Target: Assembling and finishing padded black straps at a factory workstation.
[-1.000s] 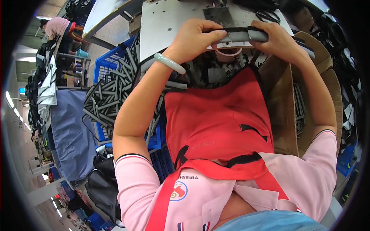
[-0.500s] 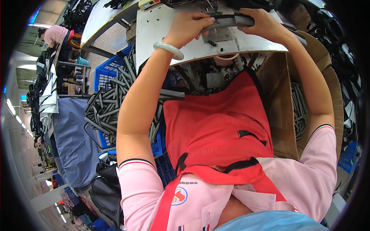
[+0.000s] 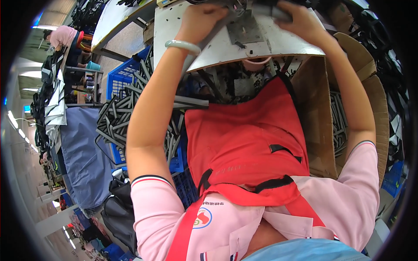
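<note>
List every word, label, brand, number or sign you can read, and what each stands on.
Pink shirt: a dark line of print on the chest, not copied here.
Round logo on it, blue-rimmed with red inside: small lettering, not copied either.
Red apron: faint marks, too blurred to read.

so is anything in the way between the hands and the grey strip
Nothing visible stands between: the left hand is at the grey strip, and the right hand at a blurred grey piece; blur hides the exact contact.
</note>
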Tool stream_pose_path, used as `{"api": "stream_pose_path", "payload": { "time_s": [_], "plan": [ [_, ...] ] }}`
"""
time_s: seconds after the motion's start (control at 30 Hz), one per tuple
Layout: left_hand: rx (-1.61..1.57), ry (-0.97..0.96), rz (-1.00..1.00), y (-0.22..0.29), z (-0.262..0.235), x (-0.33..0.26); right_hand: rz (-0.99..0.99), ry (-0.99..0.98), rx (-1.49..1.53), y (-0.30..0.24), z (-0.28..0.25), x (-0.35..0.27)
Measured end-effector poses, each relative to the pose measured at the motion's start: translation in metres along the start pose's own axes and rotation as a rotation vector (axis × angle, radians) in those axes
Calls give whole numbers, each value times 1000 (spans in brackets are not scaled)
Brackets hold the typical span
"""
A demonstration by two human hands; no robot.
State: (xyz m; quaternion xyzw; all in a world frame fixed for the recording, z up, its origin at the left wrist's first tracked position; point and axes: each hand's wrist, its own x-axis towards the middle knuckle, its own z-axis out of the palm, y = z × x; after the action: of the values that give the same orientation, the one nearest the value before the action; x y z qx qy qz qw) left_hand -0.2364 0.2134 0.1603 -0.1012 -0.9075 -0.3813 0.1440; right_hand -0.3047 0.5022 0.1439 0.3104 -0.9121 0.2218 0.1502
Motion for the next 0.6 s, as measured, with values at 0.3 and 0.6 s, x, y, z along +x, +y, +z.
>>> {"api": "stream_pose_path", "payload": {
  "time_s": [0.3, 0.6],
  "plan": [
    [-248, -325, -40, 58, 62, -30, -627, -475, -309, -164, 68, -82],
    [-310, -510, -312, 47, 7, -88, -108, -422, 119, -53, -33, -57]
  ]
}}
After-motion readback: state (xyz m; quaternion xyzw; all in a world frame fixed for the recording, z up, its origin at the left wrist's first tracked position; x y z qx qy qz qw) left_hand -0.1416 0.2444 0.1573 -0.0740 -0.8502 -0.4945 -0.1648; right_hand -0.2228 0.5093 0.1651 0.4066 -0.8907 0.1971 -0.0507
